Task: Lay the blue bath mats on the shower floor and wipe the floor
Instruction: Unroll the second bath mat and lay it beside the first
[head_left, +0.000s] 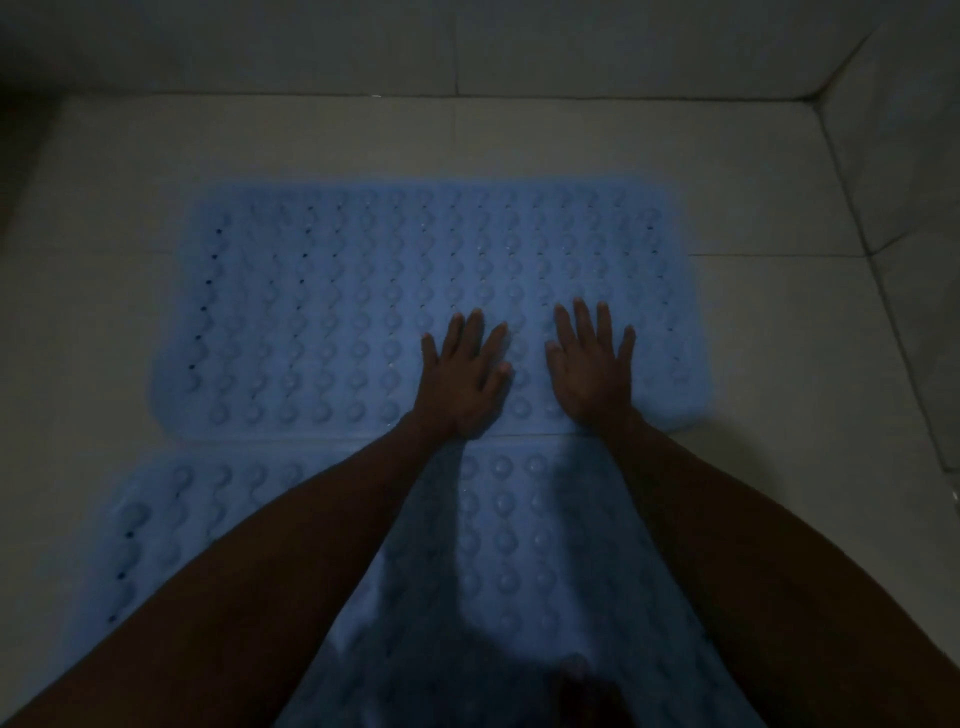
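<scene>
Two blue bath mats with raised bumps and small holes lie flat on the pale tiled shower floor (769, 322). The far mat (332, 306) sits in the middle of the view. The near mat (498, 525) lies just below it, edge to edge, and my forearms cover much of it. My left hand (465, 371) rests palm down with fingers spread on the far mat near its front edge. My right hand (592, 364) lies flat beside it in the same way. Neither hand holds anything.
A low tiled wall or step (467, 47) runs along the back, and another tiled wall (904, 171) rises on the right, meeting it at the far right corner. Bare floor tiles surround the mats on the left, back and right. The light is dim.
</scene>
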